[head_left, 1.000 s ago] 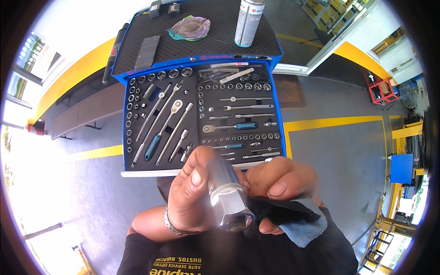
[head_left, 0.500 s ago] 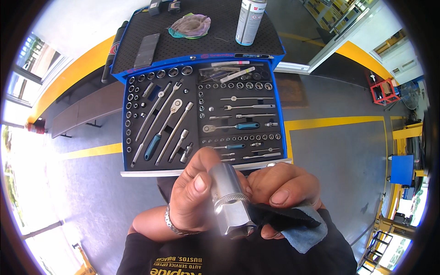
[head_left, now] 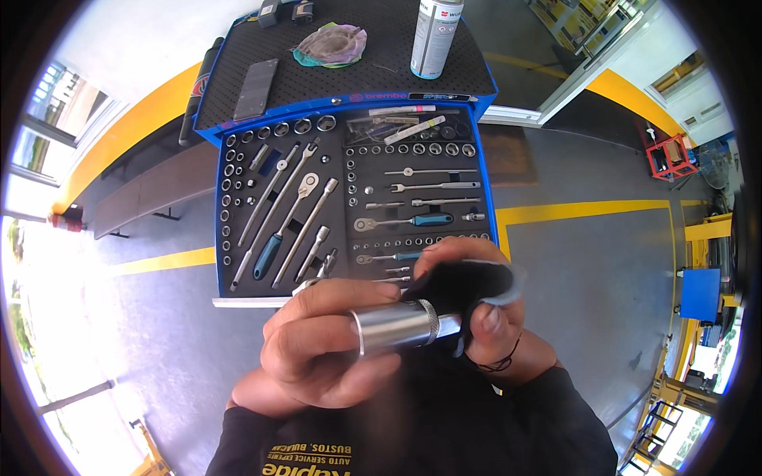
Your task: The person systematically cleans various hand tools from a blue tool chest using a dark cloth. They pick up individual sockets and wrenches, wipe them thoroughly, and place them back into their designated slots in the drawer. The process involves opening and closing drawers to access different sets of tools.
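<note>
My left hand (head_left: 305, 341) grips a shiny metal socket (head_left: 393, 327), its fingers and thumb around the wide round end. The socket lies roughly level, with a knurled ring and a narrower flat-sided end toward the right. A black and blue-grey cloth (head_left: 468, 284) is pinched in my right hand (head_left: 496, 321). The cloth is folded and hangs around the socket's narrow end, partly hiding it. Both hands are in front of an open tool drawer (head_left: 216, 238), whose near edge they partly cover.
Dark foam in the drawer holds several sockets, ratchets (head_left: 270, 254) and extension bars (head_left: 305, 230). On the cabinet top (head_left: 381, 75) are a spray can (head_left: 435, 40), a dirty rag (head_left: 329, 45) and a flat dark phone-like slab (head_left: 256, 89). A long brown bench (head_left: 155, 194) stands left.
The socket has swung from pointing down toward me to lying sideways, narrow end right. My right hand has risen with the cloth, which now wraps about the narrow end.
</note>
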Available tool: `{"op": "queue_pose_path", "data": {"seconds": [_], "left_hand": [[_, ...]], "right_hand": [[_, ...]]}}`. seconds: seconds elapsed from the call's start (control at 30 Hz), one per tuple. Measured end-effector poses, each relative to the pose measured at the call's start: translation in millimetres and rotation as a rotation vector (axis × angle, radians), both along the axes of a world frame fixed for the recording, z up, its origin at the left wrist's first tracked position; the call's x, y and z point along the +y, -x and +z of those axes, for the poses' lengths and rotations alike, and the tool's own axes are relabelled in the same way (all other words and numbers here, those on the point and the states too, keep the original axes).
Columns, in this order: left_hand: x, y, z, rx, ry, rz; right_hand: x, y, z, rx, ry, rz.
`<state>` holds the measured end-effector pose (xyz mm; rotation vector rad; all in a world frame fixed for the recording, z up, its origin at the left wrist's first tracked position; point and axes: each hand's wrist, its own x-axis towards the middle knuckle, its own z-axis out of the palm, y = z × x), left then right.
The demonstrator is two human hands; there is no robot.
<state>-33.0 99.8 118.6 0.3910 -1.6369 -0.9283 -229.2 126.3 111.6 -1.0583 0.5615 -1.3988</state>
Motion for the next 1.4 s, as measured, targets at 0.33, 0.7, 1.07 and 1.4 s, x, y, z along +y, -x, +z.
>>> {"op": "queue_pose_path", "data": {"seconds": [0.33,0.7,1.07,1.4], "left_hand": [[8,9,13,-0.343,0.214,0.101],[15,7,8,-0.217,0.076,-0.046],[13,12,1,-0.218,0.05,-0.096],[2,16,-9,-0.181,0.082,-0.067]], "right_hand": [[17,-10,-29,-0.099,-0.265,0.198],[18,-8,-25,-0.009,0.026,0.054],[16,-6,-30,-0.047,0.087,-0.018],[7,-3,-44,0.204,0.112,-0.147]]}}
